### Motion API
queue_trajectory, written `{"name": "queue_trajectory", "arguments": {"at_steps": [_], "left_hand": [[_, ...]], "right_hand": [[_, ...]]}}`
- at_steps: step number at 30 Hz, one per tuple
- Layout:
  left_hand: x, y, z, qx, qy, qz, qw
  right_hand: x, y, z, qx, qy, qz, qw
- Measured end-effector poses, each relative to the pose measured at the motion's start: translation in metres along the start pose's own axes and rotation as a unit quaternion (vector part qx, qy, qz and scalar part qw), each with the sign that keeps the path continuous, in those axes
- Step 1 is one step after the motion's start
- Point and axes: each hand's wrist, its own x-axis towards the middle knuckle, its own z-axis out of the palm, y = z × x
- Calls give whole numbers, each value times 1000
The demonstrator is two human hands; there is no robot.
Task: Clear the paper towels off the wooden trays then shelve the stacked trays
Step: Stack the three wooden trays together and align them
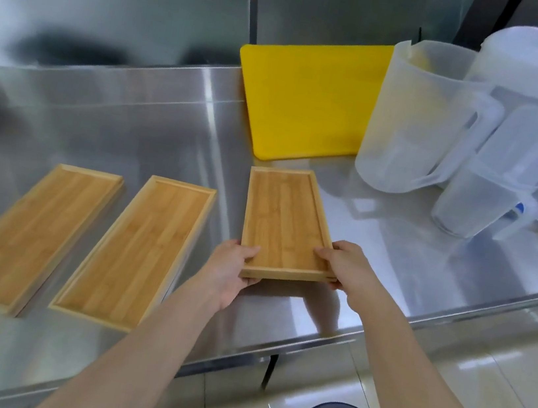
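Gripped right tray [284, 221] at its near end, left hand [230, 272] and right hand [343, 266] both clamped on it, above counter [154, 125]. No towels visible; stacking probably underway. Next: likely onto middle tray [136, 251], edges squared; left tray [28, 232] after.

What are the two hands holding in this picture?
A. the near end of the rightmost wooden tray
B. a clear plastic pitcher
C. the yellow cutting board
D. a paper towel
A: the left hand and the right hand grip the near corners of the rightmost wooden tray.
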Motion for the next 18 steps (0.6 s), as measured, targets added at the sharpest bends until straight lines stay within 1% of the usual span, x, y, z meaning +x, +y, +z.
{"name": "queue_trajectory", "arguments": {"at_steps": [2, 5, 7, 10, 14, 16, 18], "left_hand": [[-2, 1, -3, 50, 37, 42, 997], [-7, 9, -12, 64, 75, 78, 992], [-11, 17, -19, 95, 100, 99, 986], [-19, 26, -33, 164, 114, 135, 970], [-36, 29, -61, 225, 99, 175, 953], [-45, 32, -81, 268, 107, 198, 937], [-54, 36, -106, 339, 133, 219, 905]], "right_hand": [[-3, -6, 4, -17, 8, -34, 999], [-9, -17, 10, -56, 6, -75, 996], [-16, -22, 15, -81, 0, -83, 993], [-26, -23, 26, -117, 2, -99, 988], [-44, -23, 51, -174, 12, -155, 972], [-53, -25, 72, -189, 19, -171, 967], [-62, -24, 99, -189, 20, -176, 966]]}}
